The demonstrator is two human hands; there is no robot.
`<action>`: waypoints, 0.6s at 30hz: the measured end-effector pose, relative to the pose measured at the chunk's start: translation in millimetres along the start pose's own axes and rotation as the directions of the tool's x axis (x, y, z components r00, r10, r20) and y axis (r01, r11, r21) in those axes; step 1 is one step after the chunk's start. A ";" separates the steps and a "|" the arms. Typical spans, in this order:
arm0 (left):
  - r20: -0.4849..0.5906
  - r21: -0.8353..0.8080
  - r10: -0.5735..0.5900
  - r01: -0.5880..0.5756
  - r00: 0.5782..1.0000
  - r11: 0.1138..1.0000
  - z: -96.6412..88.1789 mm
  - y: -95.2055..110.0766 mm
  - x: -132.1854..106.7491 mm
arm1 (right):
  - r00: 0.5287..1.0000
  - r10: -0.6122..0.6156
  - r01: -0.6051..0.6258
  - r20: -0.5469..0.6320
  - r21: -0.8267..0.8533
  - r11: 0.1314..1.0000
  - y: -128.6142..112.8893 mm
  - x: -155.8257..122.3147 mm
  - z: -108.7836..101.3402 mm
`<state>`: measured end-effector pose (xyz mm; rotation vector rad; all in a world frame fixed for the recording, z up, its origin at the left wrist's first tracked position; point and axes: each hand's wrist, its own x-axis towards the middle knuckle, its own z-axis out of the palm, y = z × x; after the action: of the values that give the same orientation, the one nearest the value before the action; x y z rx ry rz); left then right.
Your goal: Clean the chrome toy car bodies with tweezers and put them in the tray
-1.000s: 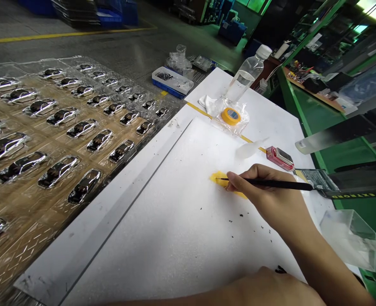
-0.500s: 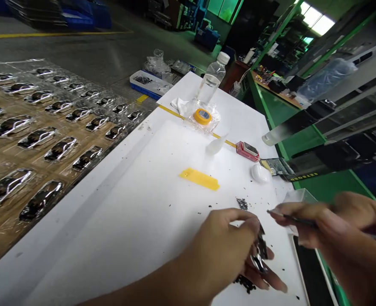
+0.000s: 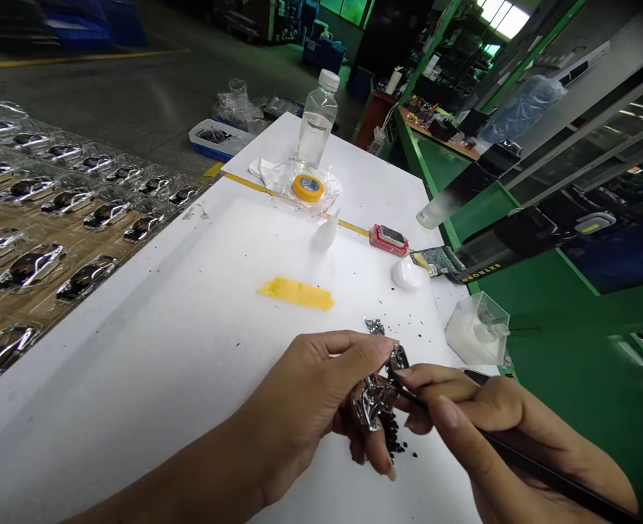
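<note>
- Chrome piece (image 3: pixel 377 393), crumpled-looking and flecked with black, sits in the left hand (image 3: pixel 305 407), just above the white desk (image 3: pixel 136 342) and near its front edge.
- The left fingers (image 3: pixel 348 346) curl closed around the piece, holding it firmly from below and behind.
- The right hand (image 3: pixel 490 422) pinches a thin black tool (image 3: pixel 540 466) between its fingers, and the tool's tip reaches in at the chrome piece; the exact point of contact is hidden.
- Black crumbs (image 3: pixel 392 437) hang from under the piece and lie on the desk below it, with a small heap of dark, glittering bits (image 3: pixel 374 326) just beyond the left fingertips.
- A yellow strip (image 3: pixel 295 292) lies on the desk, well apart from both hands.
- Farther along stand a water bottle (image 3: pixel 317 120), a yellow tape roll (image 3: pixel 308 188) and a red device (image 3: pixel 390 239).
- To the right sits a clear box (image 3: pixel 477 331).
- Rows of chrome car badges (image 3: pixel 30 266) lie in clear trays left of the desk.
</note>
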<state>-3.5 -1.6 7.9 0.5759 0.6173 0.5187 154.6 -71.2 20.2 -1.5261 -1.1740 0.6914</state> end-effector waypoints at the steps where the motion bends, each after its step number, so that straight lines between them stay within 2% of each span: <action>1: -0.004 0.004 -0.003 0.003 1.000 1.000 -0.2 -0.3 0.0 | 1.000 -0.018 0.018 0.019 -0.008 1.000 0.4 0.9 -0.9; 4: -0.005 0.002 -0.006 0.006 1.000 1.000 -0.2 -1.3 -0.6 | 0.991 -0.076 0.081 0.113 -0.039 0.996 1.6 3.9 -4.5; 10: -0.032 0.005 -0.011 0.011 0.999 1.000 0.7 -1.5 -0.7 | 0.996 -0.078 0.080 0.048 -0.036 0.996 -4.0 6.4 0.1; 14: -0.051 0.003 -0.012 0.012 0.999 1.000 1.1 -1.3 1.3 | 0.990 -0.103 0.111 0.100 -0.082 0.990 -7.4 10.9 0.5; 18: -0.036 0.000 0.001 -0.001 0.999 1.000 0.9 -2.4 1.4 | 0.982 -0.113 0.130 0.153 -0.107 0.986 0.3 10.7 -4.5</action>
<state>-1.3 -2.8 6.5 0.5676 0.6514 0.5310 162.4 -63.1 22.8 -1.5049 -1.4283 0.6708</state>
